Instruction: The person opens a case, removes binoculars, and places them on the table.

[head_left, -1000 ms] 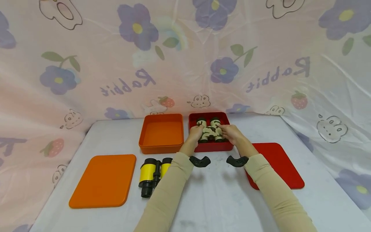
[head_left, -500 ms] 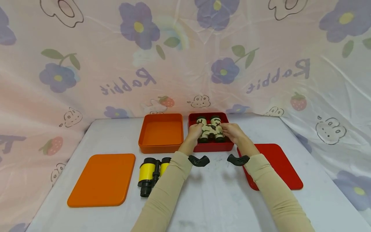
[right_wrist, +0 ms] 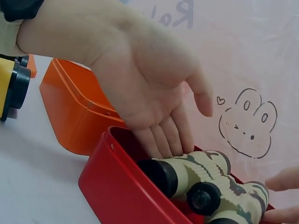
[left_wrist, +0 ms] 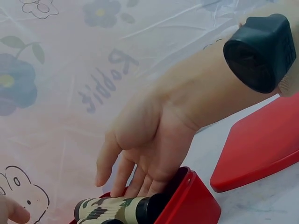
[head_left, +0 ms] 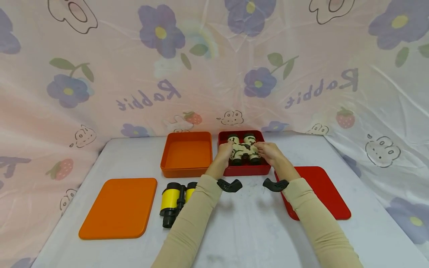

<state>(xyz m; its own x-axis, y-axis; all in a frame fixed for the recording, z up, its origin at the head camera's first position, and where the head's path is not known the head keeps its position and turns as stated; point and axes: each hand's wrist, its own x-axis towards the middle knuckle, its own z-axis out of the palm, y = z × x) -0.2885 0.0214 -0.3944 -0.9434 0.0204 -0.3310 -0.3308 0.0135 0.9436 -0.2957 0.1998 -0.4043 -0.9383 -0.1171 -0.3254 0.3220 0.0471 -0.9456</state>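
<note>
Camouflage-patterned binoculars point(head_left: 240, 149) with black ends lie inside the red box point(head_left: 248, 171) at the back of the table. My left hand point(head_left: 222, 154) is at their left side, fingers extended down between a barrel and the box wall. The right wrist view shows that left hand point(right_wrist: 154, 93) with its thumb raised off the barrel. My right hand point(head_left: 270, 153) is at the opposite side; its fingers point(left_wrist: 138, 179) reach straight down beside the barrel, thumb apart. The lower ends of the fingers are hidden behind the binoculars in the wrist views.
Left of the red box stands an open orange box point(head_left: 189, 150). An orange lid point(head_left: 118, 208) lies at the left. Yellow and black binoculars point(head_left: 170, 199) lie partly behind my left sleeve. A red lid point(head_left: 323, 191) lies at the right, partly under my right forearm.
The camouflage binoculars have tipped slightly and sit a bit lower in the red box. Both hands have loosened, their thumbs coming away from the barrels, the left hand shifting slightly left.
</note>
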